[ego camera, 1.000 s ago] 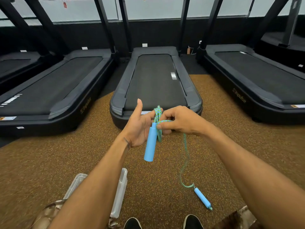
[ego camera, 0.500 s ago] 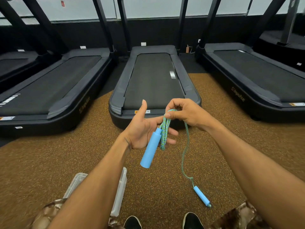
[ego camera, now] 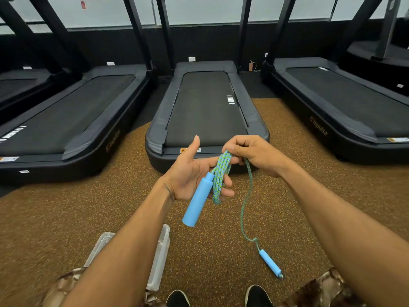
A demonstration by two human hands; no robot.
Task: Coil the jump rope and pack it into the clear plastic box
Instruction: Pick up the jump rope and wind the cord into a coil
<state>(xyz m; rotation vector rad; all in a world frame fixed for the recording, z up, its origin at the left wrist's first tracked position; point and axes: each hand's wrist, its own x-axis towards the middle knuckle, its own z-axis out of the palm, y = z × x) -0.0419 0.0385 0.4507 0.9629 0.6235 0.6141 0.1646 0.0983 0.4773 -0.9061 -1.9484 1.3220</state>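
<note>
The jump rope [ego camera: 221,173] is a green-and-blue braided cord with two light blue handles. Several loops of it lie across the palm of my left hand [ego camera: 190,171], whose thumb points up and whose fingers curl loosely round the loops. One blue handle [ego camera: 198,201] hangs down from that palm. My right hand [ego camera: 254,154] pinches the cord at the top of the loops. From there the free cord drops to the second handle [ego camera: 270,263], which rests on the floor. The clear plastic box [ego camera: 160,258] sits on the floor below my left forearm, partly hidden by it.
I stand on speckled brown rubber flooring [ego camera: 66,218]. A black treadmill [ego camera: 208,111] lies straight ahead, with another treadmill on the left [ego camera: 66,120] and one on the right [ego camera: 345,107]. My two black shoes [ego camera: 257,295] show at the bottom edge.
My right hand has lifted from the handle to the top of the loops, laying another turn of cord over my left palm. The floor handle has shifted slightly.
</note>
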